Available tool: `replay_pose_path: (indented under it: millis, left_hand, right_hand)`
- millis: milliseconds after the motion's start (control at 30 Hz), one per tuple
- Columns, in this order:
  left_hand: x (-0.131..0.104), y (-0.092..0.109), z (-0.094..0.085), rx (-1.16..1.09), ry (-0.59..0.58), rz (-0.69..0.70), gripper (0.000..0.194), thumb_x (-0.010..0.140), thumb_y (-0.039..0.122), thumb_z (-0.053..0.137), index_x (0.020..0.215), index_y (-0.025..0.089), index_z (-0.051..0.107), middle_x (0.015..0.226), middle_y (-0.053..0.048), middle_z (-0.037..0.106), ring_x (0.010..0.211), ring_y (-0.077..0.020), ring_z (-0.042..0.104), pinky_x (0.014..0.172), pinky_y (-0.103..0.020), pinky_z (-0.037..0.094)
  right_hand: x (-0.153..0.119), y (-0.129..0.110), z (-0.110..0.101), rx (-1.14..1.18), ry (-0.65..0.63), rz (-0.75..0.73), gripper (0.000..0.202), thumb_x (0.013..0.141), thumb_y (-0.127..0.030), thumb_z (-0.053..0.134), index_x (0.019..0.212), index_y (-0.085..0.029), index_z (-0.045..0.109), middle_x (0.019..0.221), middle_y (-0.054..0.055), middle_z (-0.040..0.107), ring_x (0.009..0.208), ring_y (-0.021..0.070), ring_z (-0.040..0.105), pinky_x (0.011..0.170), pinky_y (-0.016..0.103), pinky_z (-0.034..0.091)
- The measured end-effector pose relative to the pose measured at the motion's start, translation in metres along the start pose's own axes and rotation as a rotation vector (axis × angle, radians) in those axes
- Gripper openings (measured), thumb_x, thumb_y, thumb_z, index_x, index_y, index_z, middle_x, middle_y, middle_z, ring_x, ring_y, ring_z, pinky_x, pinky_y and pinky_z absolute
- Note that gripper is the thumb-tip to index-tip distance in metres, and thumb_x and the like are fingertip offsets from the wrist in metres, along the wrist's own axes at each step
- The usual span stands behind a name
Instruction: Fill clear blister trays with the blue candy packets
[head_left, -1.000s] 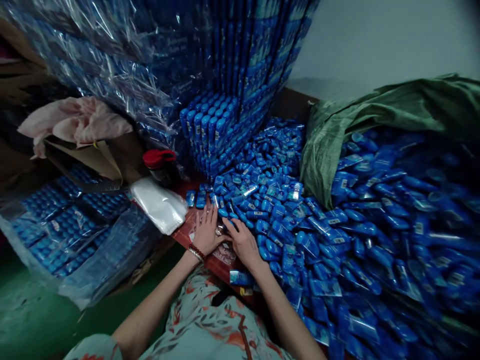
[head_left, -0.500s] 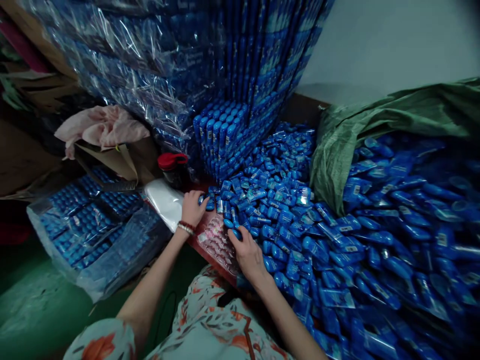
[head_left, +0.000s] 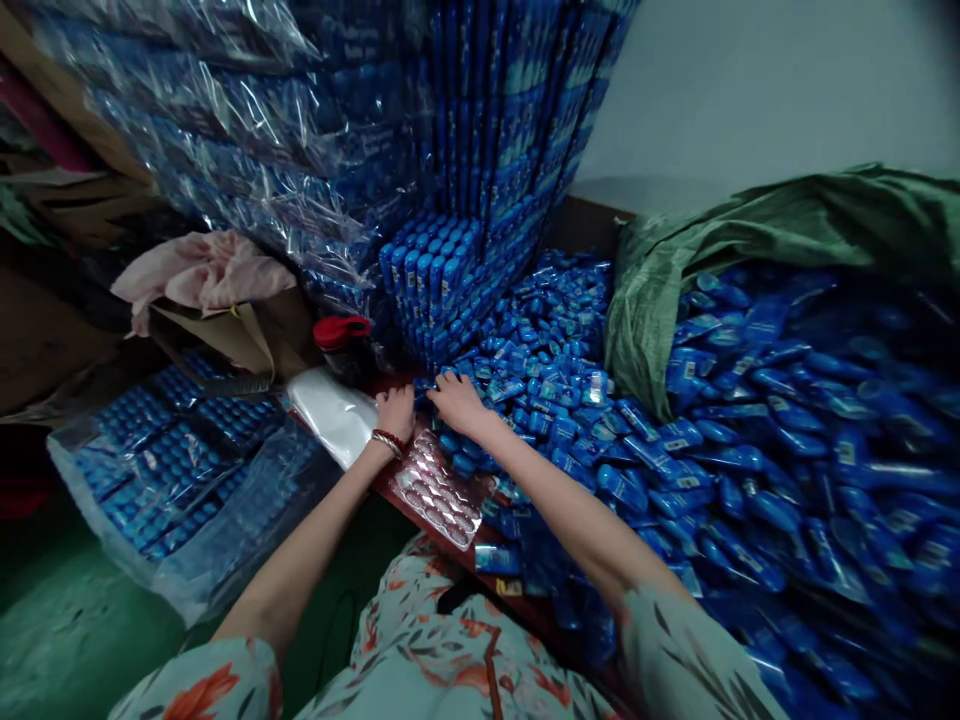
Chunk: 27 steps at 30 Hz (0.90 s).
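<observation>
My left hand [head_left: 396,412] has its fingers curled at the far end of a shiny, clear plastic sheet with rows of moulded hollows [head_left: 439,485]. Just right of it, my right hand [head_left: 457,405] reaches in with bent fingers. Between the fingertips of both hands is a small blue bottle [head_left: 422,385], mostly covered by them. The moulded sheet lies on a reddish board in front of me. A heap of loose blue bottles [head_left: 555,400] in clear wrap spreads to the right, right up against my right hand and forearm.
Behind stand blue bottles packed in upright rows [head_left: 427,260], and tall film-wrapped stacks [head_left: 300,150]. An open green sack [head_left: 649,320] spills bottles at right. Left are a red-lidded container [head_left: 341,335], a silvery sheet [head_left: 334,410], a pink cloth [head_left: 206,270] and a bagged pack [head_left: 180,470].
My right hand has moved away and left from the loose heap to beside my left hand. The left hand has shifted slightly right, and more of the moulded sheet shows.
</observation>
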<state>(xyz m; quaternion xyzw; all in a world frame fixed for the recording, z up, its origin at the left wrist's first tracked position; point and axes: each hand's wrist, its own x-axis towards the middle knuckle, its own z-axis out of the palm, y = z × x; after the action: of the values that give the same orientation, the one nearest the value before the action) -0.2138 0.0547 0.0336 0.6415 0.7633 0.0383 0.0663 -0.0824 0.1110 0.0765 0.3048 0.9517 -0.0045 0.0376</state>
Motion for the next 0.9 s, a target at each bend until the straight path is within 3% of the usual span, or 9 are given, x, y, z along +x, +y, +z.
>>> replay_pose_path:
  millis: [167, 300, 433, 500, 633, 767, 833, 900]
  left_hand:
    - [-0.014, -0.015, -0.005, -0.118, 0.116, 0.038, 0.027, 0.088, 0.017, 0.043, 0.113, 0.013, 0.054, 0.108, -0.013, 0.058, 0.1, -0.0242, 0.055, 0.088, -0.037, 0.04]
    - [-0.043, -0.034, -0.013, -0.51, 0.266, 0.216, 0.025, 0.09, 0.022, 0.044, 0.109, 0.017, 0.059, 0.101, -0.008, 0.054, 0.093, -0.0189, 0.055, 0.085, -0.033, 0.045]
    - [-0.079, -0.039, -0.015, -0.692, 0.13, 0.349, 0.026, 0.089, 0.027, 0.048, 0.112, 0.019, 0.059, 0.102, -0.007, 0.053, 0.096, -0.0188, 0.055, 0.088, -0.034, 0.045]
    - [-0.093, -0.034, -0.011, -0.746, 0.087, 0.307, 0.029, 0.087, 0.028, 0.052, 0.115, 0.018, 0.054, 0.103, -0.008, 0.056, 0.096, -0.0192, 0.056, 0.087, -0.034, 0.046]
    - [-0.101, -0.02, 0.003, -0.803, 0.135, 0.236, 0.023, 0.083, 0.03, 0.059, 0.103, 0.017, 0.055, 0.094, -0.005, 0.061, 0.087, -0.0185, 0.059, 0.078, -0.032, 0.05]
    - [-0.098, -0.014, 0.016, -0.677, 0.179, 0.453, 0.019, 0.089, 0.021, 0.049, 0.105, 0.018, 0.058, 0.102, -0.007, 0.06, 0.097, -0.018, 0.058, 0.085, -0.032, 0.048]
    - [-0.096, -0.014, 0.02, -0.557, 0.19, 0.555, 0.026, 0.09, 0.014, 0.042, 0.11, 0.018, 0.058, 0.107, -0.008, 0.059, 0.099, -0.0179, 0.057, 0.084, -0.032, 0.049]
    - [-0.095, -0.013, 0.021, -0.437, 0.191, 0.631, 0.032, 0.09, 0.01, 0.036, 0.112, 0.019, 0.057, 0.109, -0.009, 0.059, 0.099, -0.0187, 0.056, 0.083, -0.033, 0.05]
  right_hand:
    - [0.026, 0.005, 0.014, 0.006, -0.071, -0.031, 0.042, 0.075, -0.024, 0.068, 0.114, -0.011, 0.06, 0.123, 0.018, 0.05, 0.116, 0.0292, 0.04, 0.092, 0.04, 0.034]
    - [0.019, 0.012, 0.015, 0.056, -0.13, -0.061, 0.043, 0.072, -0.04, 0.073, 0.107, -0.017, 0.063, 0.118, 0.014, 0.052, 0.112, 0.0278, 0.042, 0.091, 0.039, 0.035]
    - [0.011, 0.017, 0.015, 0.141, -0.133, -0.065, 0.051, 0.068, -0.046, 0.075, 0.103, -0.013, 0.06, 0.117, 0.014, 0.052, 0.11, 0.0283, 0.042, 0.09, 0.039, 0.035]
    - [0.01, 0.018, 0.017, 0.199, -0.121, -0.056, 0.05, 0.067, -0.045, 0.076, 0.102, -0.013, 0.059, 0.114, 0.013, 0.055, 0.109, 0.0278, 0.043, 0.09, 0.039, 0.034]
    - [0.009, 0.016, 0.028, 0.389, -0.11, -0.033, 0.042, 0.07, -0.04, 0.075, 0.099, -0.015, 0.057, 0.102, 0.008, 0.061, 0.106, 0.0253, 0.045, 0.091, 0.04, 0.032]
    - [0.008, 0.014, 0.034, 0.558, 0.016, -0.008, 0.032, 0.074, -0.032, 0.073, 0.098, -0.018, 0.058, 0.098, 0.004, 0.064, 0.105, 0.0227, 0.049, 0.099, 0.046, 0.024]
    - [0.003, 0.016, 0.027, 0.607, 0.162, 0.033, 0.026, 0.077, -0.027, 0.07, 0.099, -0.019, 0.059, 0.098, 0.003, 0.065, 0.104, 0.0216, 0.051, 0.102, 0.047, 0.02]
    - [-0.012, 0.017, 0.013, 0.677, 0.371, 0.115, 0.02, 0.079, -0.024, 0.066, 0.097, -0.018, 0.061, 0.098, 0.004, 0.065, 0.102, 0.0208, 0.053, 0.099, 0.043, 0.028]
